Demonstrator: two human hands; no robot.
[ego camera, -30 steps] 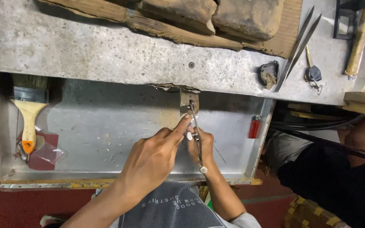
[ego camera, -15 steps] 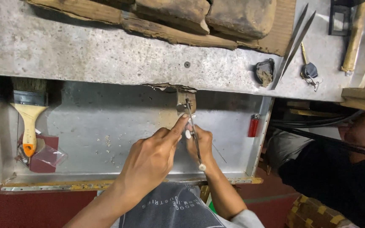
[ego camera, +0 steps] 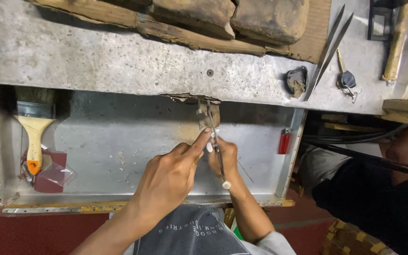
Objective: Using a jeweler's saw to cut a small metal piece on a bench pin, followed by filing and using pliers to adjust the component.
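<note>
**Inspector:** State of the hands?

**Assistant:** Left hand [ego camera: 168,177] reaches forward over the metal tray [ego camera: 119,137], forefinger stretched out, its tip against the small workpiece [ego camera: 208,115] at the wooden peg under the bench [ego camera: 95,61] edge; right hand [ego camera: 224,158] sits just behind it, fingers closed round a thin metal tool [ego camera: 217,151] with a white knob at its near end; the tool's tip meets the workpiece; what the workpiece is, too small to tell.

**Inspector:** Packages, labels?

**Assistant:** One clear plastic pouch [ego camera: 55,174] over a dark red square sheet, lying at the tray's left end, partly under the brush handle; no label can be made out on it; a red lighter [ego camera: 284,140] stands against the tray's right wall.

**Inspector:** Remaining items?

**Assistant:** Paintbrush [ego camera: 35,127], pale handle with orange tip, lying in the tray's left end; pale grit scattered on the tray floor near the left hand; on the bench, worn blocks [ego camera: 223,16] at the far edge, long tweezers [ego camera: 327,49], a key with black fob [ego camera: 344,75] beside them, a wooden handle [ego camera: 395,42] further right; another person in a dark sleeve [ego camera: 378,198] at right, apart from the work.
</note>
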